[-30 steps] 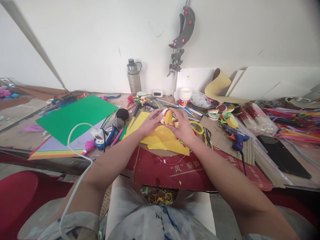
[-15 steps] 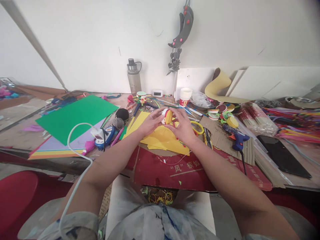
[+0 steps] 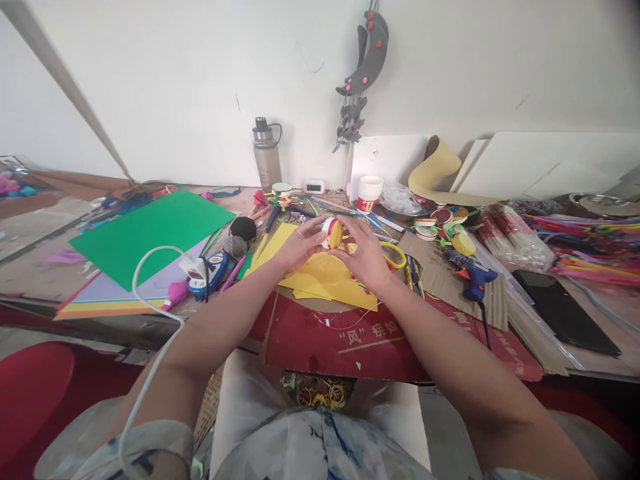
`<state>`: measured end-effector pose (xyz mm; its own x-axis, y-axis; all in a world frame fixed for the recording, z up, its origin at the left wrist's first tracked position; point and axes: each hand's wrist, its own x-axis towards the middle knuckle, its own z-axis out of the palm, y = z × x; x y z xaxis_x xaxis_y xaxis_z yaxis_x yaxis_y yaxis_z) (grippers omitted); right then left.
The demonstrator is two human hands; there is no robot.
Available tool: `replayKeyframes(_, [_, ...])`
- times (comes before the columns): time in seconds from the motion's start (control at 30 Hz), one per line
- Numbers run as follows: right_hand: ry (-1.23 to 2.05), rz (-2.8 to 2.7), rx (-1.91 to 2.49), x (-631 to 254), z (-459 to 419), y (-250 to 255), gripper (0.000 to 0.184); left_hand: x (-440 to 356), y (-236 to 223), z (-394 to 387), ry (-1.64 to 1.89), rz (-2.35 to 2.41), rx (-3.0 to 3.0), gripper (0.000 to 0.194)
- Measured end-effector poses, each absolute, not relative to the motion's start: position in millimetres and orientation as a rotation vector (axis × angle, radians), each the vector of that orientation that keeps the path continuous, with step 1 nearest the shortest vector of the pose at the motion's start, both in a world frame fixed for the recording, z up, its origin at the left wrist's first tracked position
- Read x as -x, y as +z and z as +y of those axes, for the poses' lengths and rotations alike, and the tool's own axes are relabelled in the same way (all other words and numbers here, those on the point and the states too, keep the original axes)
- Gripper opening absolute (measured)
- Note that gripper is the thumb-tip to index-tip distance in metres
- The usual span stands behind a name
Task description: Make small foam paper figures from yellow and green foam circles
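Note:
Between both hands, above the yellow paper [image 3: 325, 277], is a small round paper drum [image 3: 334, 233] with a yellow face and a white and red side. The fingers of my left hand [image 3: 304, 245] are closed on its white side. My right hand [image 3: 366, 253] curls round the yellow side, thumb below and fingers above. A red cardboard sheet [image 3: 320, 343] lies under the yellow paper. Just right of my right hand are yellow-handled scissors [image 3: 394, 255] and a box cutter [image 3: 414, 275].
A blue hot glue gun [image 3: 477, 281] rests on corrugated cardboard at right, near a black phone [image 3: 565, 313]. Green paper [image 3: 155, 233] and a blue power strip [image 3: 207, 275] with a white cable lie left. A bottle [image 3: 267, 155] and paper cups [image 3: 371, 193] stand at the back.
The drum has turned slightly, and the fingers have shifted a little on it. Both hands keep hold of it in nearly the same place. The whole view has moved slightly.

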<state>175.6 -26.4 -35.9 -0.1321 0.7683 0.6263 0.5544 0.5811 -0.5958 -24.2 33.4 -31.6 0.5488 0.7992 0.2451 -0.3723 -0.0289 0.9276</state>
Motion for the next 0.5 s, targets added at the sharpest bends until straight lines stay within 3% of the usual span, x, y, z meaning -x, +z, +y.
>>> replayKeyframes(0.3, [0.266,-1.81,1.104,-175.3,-27.0,-35.7,0.079,26.1,-30.8,33.2,0.948,0.467,-1.275,0.076])
replayKeyframes(0.5, [0.279,-1.809,1.093,-174.8,-27.6,-35.6,0.075,26.1,-31.6,31.9,0.954,0.477,-1.192,0.068])
